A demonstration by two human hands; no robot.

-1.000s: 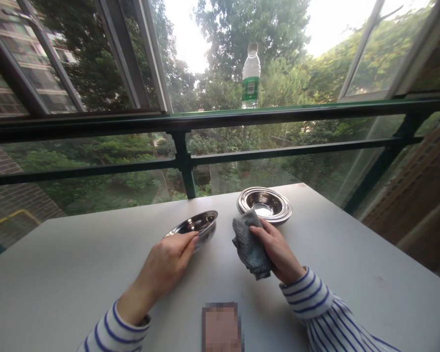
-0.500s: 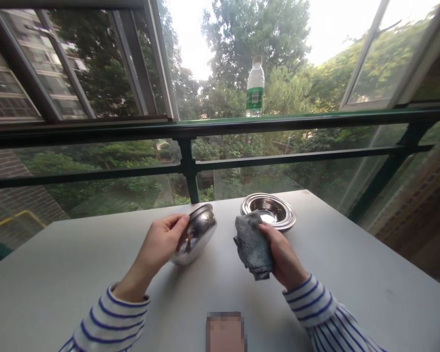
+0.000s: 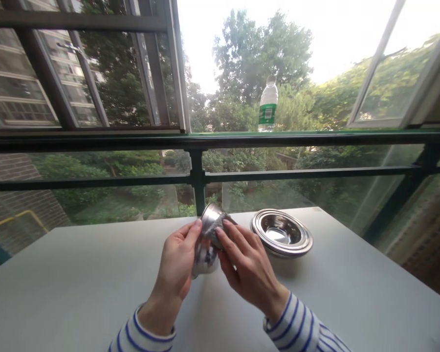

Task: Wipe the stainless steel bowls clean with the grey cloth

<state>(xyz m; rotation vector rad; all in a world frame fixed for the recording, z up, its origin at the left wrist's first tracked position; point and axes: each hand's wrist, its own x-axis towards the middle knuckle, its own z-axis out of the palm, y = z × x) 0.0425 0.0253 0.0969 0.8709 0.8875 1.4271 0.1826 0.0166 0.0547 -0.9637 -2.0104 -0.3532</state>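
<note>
A shiny steel bowl (image 3: 206, 259) is tilted on its side above the white table. My left hand (image 3: 176, 266) grips its rim from the left, thumb on top. My right hand (image 3: 247, 261) presses a grey cloth (image 3: 217, 226) against the outside of the bowl, its fingers laid over the cloth. Most of the cloth is hidden under those fingers. To the right of my right hand, a stack of steel bowls (image 3: 306, 239) with wide rims rests on the table, nested in one another.
The white table (image 3: 106, 283) reaches to a dark green railing (image 3: 132, 142) with glass panels behind it. A clear plastic bottle (image 3: 268, 107) with a green label stands on the ledge above the rail. Window frames (image 3: 179, 68) flank the opening, with trees outside.
My right hand has moved left and brought the cloth onto the bowl. The bowl and my left hand have shifted slightly right in view. The camera view has tilted up.
</note>
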